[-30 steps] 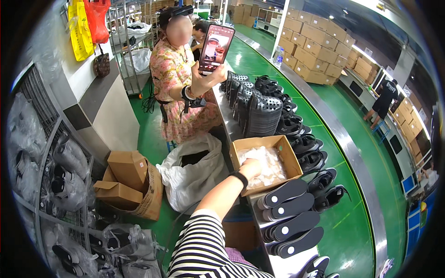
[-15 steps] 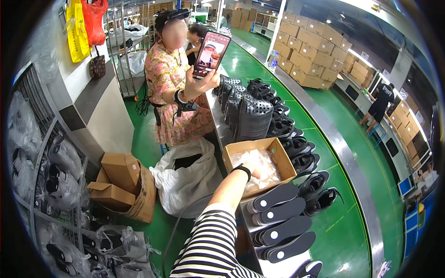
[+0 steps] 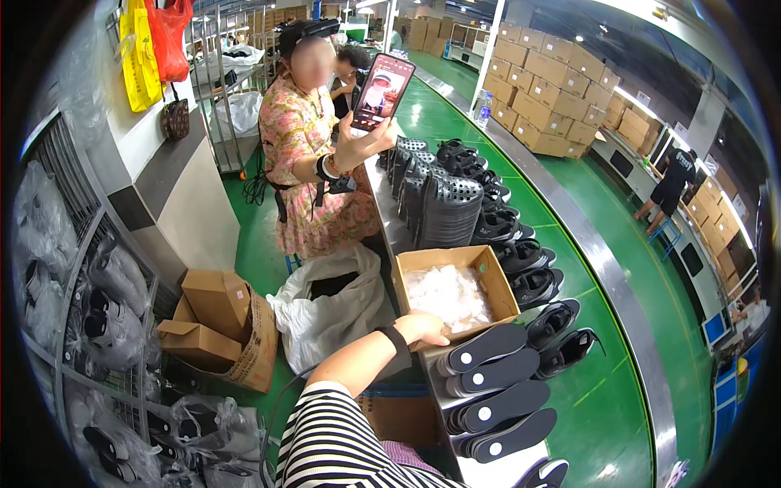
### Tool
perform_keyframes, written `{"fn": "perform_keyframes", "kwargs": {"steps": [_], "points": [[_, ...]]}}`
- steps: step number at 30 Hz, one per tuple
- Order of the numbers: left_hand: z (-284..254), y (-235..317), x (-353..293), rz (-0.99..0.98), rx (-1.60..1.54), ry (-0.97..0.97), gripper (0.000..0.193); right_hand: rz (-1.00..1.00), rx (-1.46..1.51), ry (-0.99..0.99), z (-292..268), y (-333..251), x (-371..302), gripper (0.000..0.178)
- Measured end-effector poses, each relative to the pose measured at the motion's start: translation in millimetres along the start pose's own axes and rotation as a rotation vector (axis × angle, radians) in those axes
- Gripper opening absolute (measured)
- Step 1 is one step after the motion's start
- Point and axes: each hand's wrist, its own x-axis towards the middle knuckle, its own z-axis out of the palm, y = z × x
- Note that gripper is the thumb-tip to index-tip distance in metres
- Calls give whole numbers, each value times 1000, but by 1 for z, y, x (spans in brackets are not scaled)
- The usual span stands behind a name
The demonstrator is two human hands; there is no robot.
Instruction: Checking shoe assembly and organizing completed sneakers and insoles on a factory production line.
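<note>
My left hand [image 3: 423, 327], with a dark band at the wrist and a striped sleeve, is at the near left edge of an open cardboard box [image 3: 503, 309]. Its fingers are curled together, and whatever they hold, if anything, is hidden. Inside the box lies a heap of small whitish packets [image 3: 449, 294]. Just nearer than the box, black insoles [image 3: 488, 347] with round white stickers lie in stacks along the metal ledge. Beyond it stands a row of black perforated insoles [image 3: 449, 207]. My right hand is out of view.
Black shoes [image 3: 553, 321] line the green conveyor [image 3: 602, 358]. Left of the ledge are a white sack [image 3: 313, 313] and a carton of boxes [image 3: 252, 354]. A seated person [image 3: 313, 154] holds up a phone [image 3: 382, 93]. Racks of bagged shoes [image 3: 110, 325] stand at far left.
My left hand has come out of the packets and back toward me, to the near edge of the box. The view has shifted slightly.
</note>
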Motion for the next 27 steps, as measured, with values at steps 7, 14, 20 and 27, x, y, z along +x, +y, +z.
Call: {"fn": "perform_keyframes", "kwargs": {"steps": [7, 14, 20, 27], "points": [[11, -11, -10, 28, -26, 70, 35, 472, 304, -384, -202, -109, 222, 19], [7, -3, -9, 64, -23, 118, 38, 289, 107, -123, -141, -90, 169, 18], [-46, 65, -77, 336, -464, 555, 42, 520, 232, -296, -209, -119, 225, 19], [-69, 157, -147, 1342, -1115, 964, 64, 649, 147, -393, -227, -133, 212, 22]]}}
